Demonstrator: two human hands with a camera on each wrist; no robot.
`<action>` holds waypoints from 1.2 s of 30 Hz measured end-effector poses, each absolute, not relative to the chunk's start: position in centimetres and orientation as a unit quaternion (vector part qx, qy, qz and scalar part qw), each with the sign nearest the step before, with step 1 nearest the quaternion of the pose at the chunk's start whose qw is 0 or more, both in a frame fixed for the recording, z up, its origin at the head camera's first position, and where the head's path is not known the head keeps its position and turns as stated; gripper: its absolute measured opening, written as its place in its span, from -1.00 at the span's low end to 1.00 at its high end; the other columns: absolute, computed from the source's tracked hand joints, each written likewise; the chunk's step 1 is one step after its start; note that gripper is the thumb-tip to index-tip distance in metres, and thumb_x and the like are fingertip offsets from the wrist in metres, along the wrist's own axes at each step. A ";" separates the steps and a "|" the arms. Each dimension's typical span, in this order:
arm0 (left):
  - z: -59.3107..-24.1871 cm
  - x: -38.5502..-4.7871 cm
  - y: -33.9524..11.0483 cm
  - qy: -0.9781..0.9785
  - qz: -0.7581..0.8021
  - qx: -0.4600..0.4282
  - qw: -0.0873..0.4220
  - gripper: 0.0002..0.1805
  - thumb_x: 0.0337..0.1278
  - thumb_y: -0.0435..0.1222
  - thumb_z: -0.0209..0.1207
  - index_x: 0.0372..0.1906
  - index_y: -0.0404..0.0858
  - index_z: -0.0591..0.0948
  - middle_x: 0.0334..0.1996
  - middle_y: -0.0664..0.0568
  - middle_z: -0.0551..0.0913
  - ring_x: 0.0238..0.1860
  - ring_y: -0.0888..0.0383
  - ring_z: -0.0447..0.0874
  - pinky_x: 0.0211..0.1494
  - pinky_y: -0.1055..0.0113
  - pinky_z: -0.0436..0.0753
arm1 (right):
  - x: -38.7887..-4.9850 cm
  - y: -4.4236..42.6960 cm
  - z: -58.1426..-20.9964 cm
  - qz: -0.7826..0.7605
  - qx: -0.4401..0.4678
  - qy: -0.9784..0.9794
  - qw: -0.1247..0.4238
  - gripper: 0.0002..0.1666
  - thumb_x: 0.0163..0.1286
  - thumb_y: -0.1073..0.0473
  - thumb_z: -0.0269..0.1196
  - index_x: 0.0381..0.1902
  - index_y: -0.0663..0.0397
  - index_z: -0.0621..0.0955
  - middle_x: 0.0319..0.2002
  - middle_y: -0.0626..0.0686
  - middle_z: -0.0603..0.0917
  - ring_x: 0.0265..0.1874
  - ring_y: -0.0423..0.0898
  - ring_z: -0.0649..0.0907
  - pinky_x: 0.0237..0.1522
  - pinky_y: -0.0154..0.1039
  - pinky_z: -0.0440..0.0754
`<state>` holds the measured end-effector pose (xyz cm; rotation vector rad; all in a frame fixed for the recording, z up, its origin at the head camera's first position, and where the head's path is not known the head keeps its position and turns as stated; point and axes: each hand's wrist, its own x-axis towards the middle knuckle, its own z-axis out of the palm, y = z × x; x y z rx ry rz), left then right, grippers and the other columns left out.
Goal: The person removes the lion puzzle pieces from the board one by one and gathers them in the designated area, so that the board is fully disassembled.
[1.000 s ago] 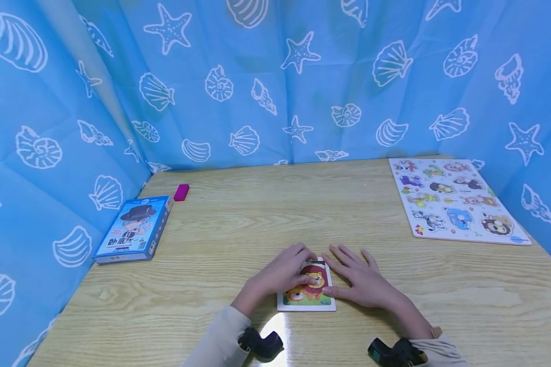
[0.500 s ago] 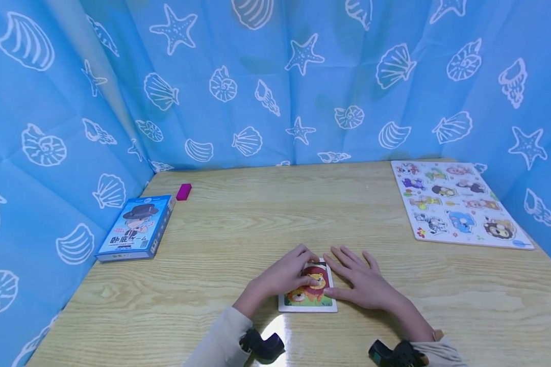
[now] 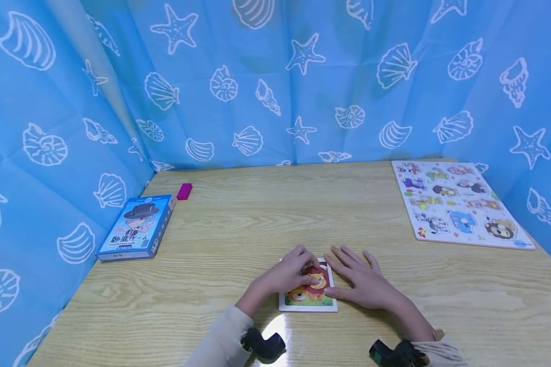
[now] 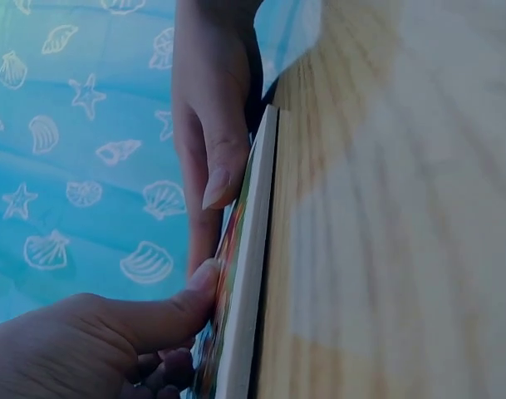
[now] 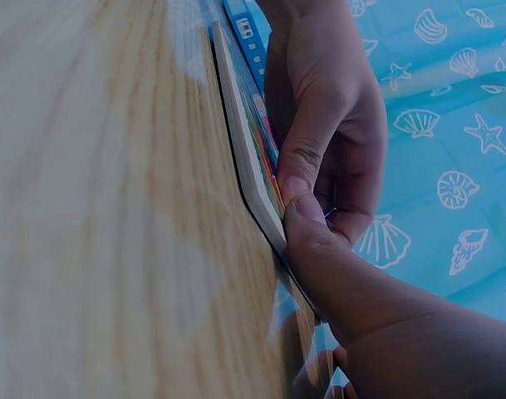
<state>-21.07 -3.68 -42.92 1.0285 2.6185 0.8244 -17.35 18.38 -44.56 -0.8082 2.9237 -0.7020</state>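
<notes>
A small white-rimmed lion jigsaw puzzle point(image 3: 309, 300) lies flat on the table before me. My left hand point(image 3: 286, 275) reaches over it from the left, its fingers bent and its thumb tip point(image 4: 204, 276) on the picture; it grips at the lion, but whether a single piece is pinched is hidden. At the right edge my right hand point(image 3: 365, 280) rests with fingers spread. Its thumb point(image 5: 307, 220) touches the puzzle's rim, close to the left thumb in the right wrist view.
On the wooden table point(image 3: 239, 219), a blue card-game box point(image 3: 135, 227) lies at left with a small magenta block point(image 3: 184, 191) beyond it. A white animal peg board point(image 3: 459, 204) lies at far right. A blue shell-print curtain point(image 3: 266, 61) borders the table.
The view has shifted slightly, so everything sits a little further right in it. Both hands keep practically the same place on the puzzle.
</notes>
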 end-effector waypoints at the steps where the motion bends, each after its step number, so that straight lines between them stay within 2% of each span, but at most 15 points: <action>1: -43.0 -21.0 -3.6 0.888 0.285 0.346 0.108 -0.64 0.17 -0.18 0.25 0.02 -0.23 0.51 -0.21 0.10 0.34 -0.24 0.24 0.34 -0.15 0.43 0.41 | -17.3 18.4 -44.6 -0.225 -0.259 0.939 0.014 -0.07 0.25 -0.38 0.13 0.41 0.02 0.27 0.41 0.17 0.16 0.39 0.18 0.06 0.20 0.32 -0.23; 8: -43.0 -21.0 -3.7 0.888 0.279 0.349 0.113 -0.54 0.21 -0.19 0.22 0.19 -0.19 0.47 -0.19 0.08 0.35 -0.26 0.23 0.33 -0.20 0.43 0.39 | -17.4 18.3 -44.7 -0.232 -0.257 0.938 0.014 -0.07 0.24 -0.39 0.12 0.41 0.01 0.28 0.41 0.15 0.17 0.40 0.16 0.05 0.21 0.32 -0.24; 15: -43.1 -21.2 -3.7 0.887 0.260 0.366 0.106 -0.52 0.25 -0.15 0.19 0.25 -0.12 0.45 -0.17 0.07 0.36 -0.28 0.23 0.31 -0.25 0.43 0.36 | -17.5 18.3 -44.8 -0.235 -0.253 0.939 0.010 -0.05 0.23 -0.38 0.15 0.40 0.05 0.29 0.40 0.15 0.19 0.40 0.16 0.07 0.21 0.31 -0.24; 26: -43.4 -21.4 -3.3 0.895 0.232 0.372 0.083 -0.53 0.25 -0.02 0.15 0.22 -0.03 0.44 -0.24 0.13 0.34 -0.32 0.24 0.31 -0.29 0.42 0.33 | -17.4 18.4 -44.7 -0.230 -0.258 0.938 0.011 -0.07 0.25 -0.38 0.13 0.42 0.01 0.27 0.41 0.14 0.18 0.40 0.16 0.06 0.20 0.33 -0.23; 36: -43.3 -21.8 -2.7 0.897 0.259 0.340 0.110 -0.56 0.22 -0.12 0.21 0.17 -0.11 0.46 -0.24 0.11 0.34 -0.34 0.22 0.33 -0.30 0.42 0.37 | -17.5 18.4 -44.7 -0.236 -0.256 0.937 0.014 -0.06 0.23 -0.38 0.15 0.42 0.00 0.25 0.41 0.17 0.17 0.39 0.18 0.07 0.20 0.33 -0.23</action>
